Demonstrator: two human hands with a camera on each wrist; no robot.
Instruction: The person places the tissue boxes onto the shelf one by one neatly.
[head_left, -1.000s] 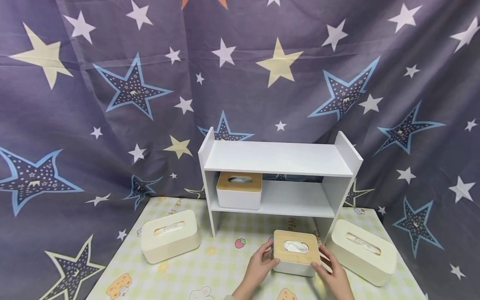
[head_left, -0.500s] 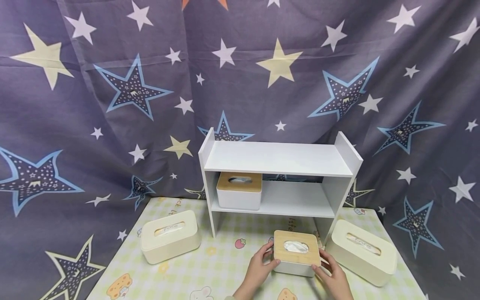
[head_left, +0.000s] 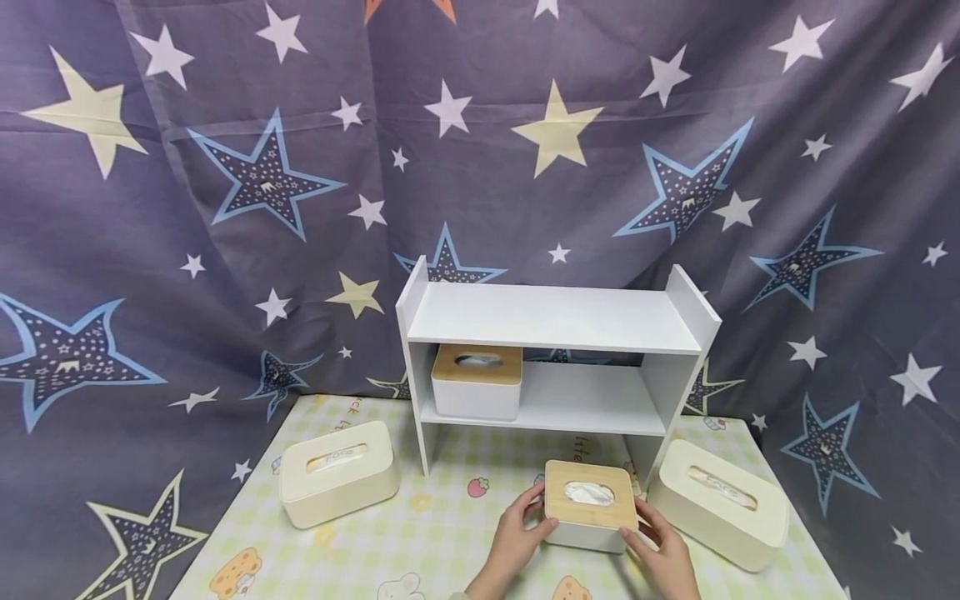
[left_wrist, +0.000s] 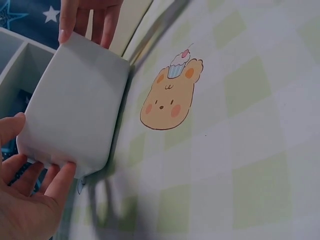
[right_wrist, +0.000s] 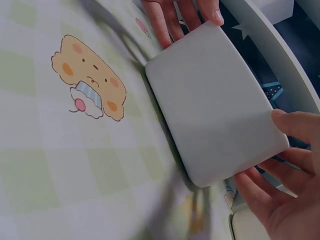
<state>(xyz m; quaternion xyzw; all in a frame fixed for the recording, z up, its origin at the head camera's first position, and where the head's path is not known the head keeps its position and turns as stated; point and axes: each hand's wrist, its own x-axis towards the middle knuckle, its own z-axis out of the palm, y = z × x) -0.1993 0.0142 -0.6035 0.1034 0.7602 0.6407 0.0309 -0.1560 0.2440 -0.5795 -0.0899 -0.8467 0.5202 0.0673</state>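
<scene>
A tissue box (head_left: 588,504) with a wooden lid and white body is at the table's front, below the shelf's right half. White tissue shows in the oval slot of its lid. My left hand (head_left: 513,537) holds the box's left side, thumb at the near corner and fingers along the side wall. Opposite it, my right hand (head_left: 663,550) grips the right side in the same way. In both wrist views the plain white front wall (left_wrist: 75,105) faces the camera, with a dark shadow along its bottom edge. Whether its base touches the cloth is hard to tell.
Behind the box stands a white two-tier shelf (head_left: 555,317). A similar wood-lidded tissue box (head_left: 477,392) sits on its lower tier, at the left. Cream tissue boxes lie at left (head_left: 341,471) and right (head_left: 720,504), the right one close to my right hand. A checked cloth (head_left: 442,533) covers the table.
Both hands keep their hold on the tissue box, which stays in about the same place. The whole head view has shifted very slightly.
</scene>
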